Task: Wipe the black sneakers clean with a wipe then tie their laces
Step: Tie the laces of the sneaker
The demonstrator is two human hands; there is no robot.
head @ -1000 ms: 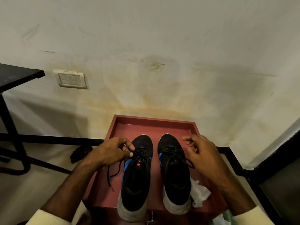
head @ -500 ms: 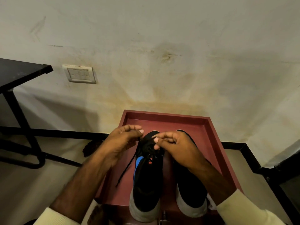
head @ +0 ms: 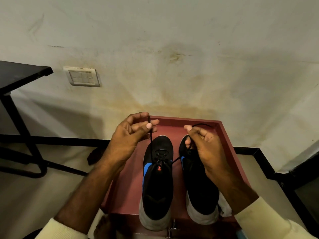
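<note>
Head view is looking down on a stained wall (head: 172, 49) rising beyond both hands, with a dark bench (head: 19, 73) well off to the left hand's outer side. Under the hands, a red tray (head: 229, 144) is holding the two black sneakers, heels toward the person. The left sneaker (head: 158, 183) is sitting below and between the hands; the right sneaker (head: 198, 187) is lying partly under the right wrist. The left hand (head: 127, 140) is pinching one black lace (head: 151, 144) between thumb and fingers, holding it taut upward from the left sneaker's eyelets. The right hand (head: 205, 145) is curling its fingers closed around the other lace end (head: 176, 160), which is running down to the same sneaker. A white wipe (head: 224, 207) is lying crumpled just beneath the right forearm.
</note>
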